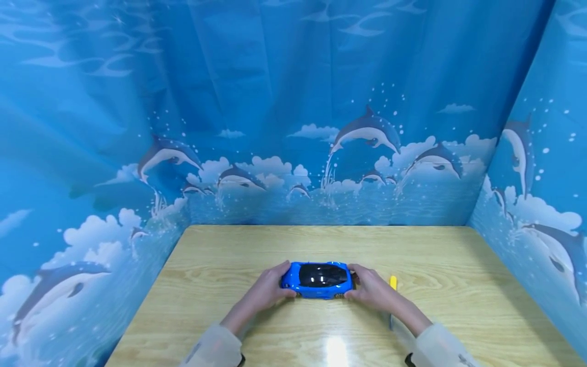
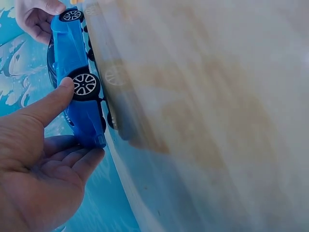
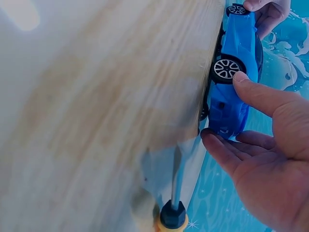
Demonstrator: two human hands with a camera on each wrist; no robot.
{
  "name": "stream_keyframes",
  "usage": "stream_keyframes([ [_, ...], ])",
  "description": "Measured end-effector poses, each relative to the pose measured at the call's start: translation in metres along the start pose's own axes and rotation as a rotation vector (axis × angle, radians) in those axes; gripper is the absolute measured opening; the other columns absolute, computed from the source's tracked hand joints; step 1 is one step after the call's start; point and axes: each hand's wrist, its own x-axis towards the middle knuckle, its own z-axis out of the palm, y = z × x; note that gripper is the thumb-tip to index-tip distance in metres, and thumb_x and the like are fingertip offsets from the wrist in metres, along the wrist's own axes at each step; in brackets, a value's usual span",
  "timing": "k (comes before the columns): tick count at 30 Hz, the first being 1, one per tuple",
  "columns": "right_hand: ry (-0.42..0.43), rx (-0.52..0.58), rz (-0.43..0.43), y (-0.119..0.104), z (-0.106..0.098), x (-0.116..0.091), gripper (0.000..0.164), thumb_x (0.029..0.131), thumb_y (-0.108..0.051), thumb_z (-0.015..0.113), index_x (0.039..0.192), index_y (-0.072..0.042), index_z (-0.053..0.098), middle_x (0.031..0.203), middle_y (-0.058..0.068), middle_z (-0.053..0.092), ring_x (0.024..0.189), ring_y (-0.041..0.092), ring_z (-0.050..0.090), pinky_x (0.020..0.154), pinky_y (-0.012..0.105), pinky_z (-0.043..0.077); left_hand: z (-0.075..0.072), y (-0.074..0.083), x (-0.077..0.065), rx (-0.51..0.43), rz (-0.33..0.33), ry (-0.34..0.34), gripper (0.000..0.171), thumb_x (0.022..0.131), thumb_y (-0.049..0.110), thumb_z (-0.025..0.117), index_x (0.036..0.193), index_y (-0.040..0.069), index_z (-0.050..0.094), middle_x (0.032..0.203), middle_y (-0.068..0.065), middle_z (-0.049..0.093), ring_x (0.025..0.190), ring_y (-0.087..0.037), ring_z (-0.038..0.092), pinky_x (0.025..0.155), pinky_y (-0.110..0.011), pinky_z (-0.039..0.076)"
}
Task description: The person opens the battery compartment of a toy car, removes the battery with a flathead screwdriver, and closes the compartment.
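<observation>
The left hand point(image 1: 270, 289) and right hand point(image 1: 370, 289) pinch the shiny blue toy car point(image 1: 318, 280) at both ends. Uneven pressure may twist it.

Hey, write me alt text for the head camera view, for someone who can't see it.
A person's left hand and right hand grip opposite ends of a blue toy car with a black top, at a wood-grain table. A yellow-handled screwdriver lies partly hidden by the right forearm. Behind hangs a blue dolphin-print backdrop.
</observation>
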Motion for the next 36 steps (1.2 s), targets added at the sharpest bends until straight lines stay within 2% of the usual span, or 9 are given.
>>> stream_keyframes([
  [9,0.015,0.026,-0.053,0.0,0.001,-0.009,0.075,0.078,-0.011,0.09,0.136,0.016,0.051,0.122,0.032,0.065,0.104,0.04,0.07,0.089,0.044,0.063,0.001,0.002,-0.009,-0.042,0.03,0.013,0.084,0.083,0.017,0.087,0.15,-0.01,0.044,0.153,-0.028,0.044,0.14,-0.044,0.045,0.118,-0.052,0.039],
  [14,0.027,-0.009,-0.109,-0.001,0.002,-0.013,0.076,0.077,-0.011,0.09,0.136,0.017,0.051,0.131,0.035,0.059,0.113,0.046,0.065,0.097,0.049,0.059,0.002,0.005,-0.014,-0.041,0.034,0.021,0.085,0.081,0.017,0.087,0.149,-0.01,0.043,0.153,-0.029,0.045,0.14,-0.044,0.046,0.117,-0.052,0.039],
  [17,0.027,-0.06,-0.101,-0.001,0.003,-0.016,0.079,0.078,-0.013,0.09,0.139,0.017,0.05,0.136,0.036,0.055,0.12,0.049,0.059,0.102,0.056,0.053,0.001,0.008,-0.018,-0.033,0.02,0.008,0.086,0.081,0.017,0.088,0.15,-0.01,0.043,0.153,-0.028,0.044,0.14,-0.044,0.045,0.117,-0.052,0.039],
  [21,0.013,-0.092,-0.082,-0.002,0.004,-0.021,0.08,0.079,-0.016,0.089,0.141,0.016,0.05,0.139,0.034,0.054,0.124,0.05,0.056,0.105,0.058,0.05,0.001,0.01,-0.021,-0.019,0.031,-0.006,0.085,0.081,0.017,0.088,0.148,-0.01,0.045,0.153,-0.028,0.045,0.139,-0.044,0.046,0.117,-0.052,0.04],
  [28,0.006,-0.081,-0.102,-0.003,0.004,-0.029,0.081,0.079,-0.017,0.089,0.141,0.016,0.049,0.138,0.033,0.054,0.122,0.048,0.058,0.103,0.056,0.052,0.001,0.012,-0.029,-0.031,0.054,-0.017,0.084,0.08,0.017,0.088,0.148,-0.011,0.046,0.152,-0.03,0.045,0.139,-0.044,0.047,0.117,-0.053,0.04],
  [36,-0.002,-0.071,-0.063,-0.008,0.006,-0.036,0.083,0.078,-0.02,0.09,0.142,0.015,0.05,0.14,0.032,0.053,0.124,0.051,0.056,0.105,0.061,0.049,0.002,0.015,-0.036,-0.04,0.049,-0.019,0.084,0.08,0.017,0.088,0.147,-0.01,0.047,0.152,-0.028,0.046,0.139,-0.044,0.047,0.116,-0.053,0.04],
])
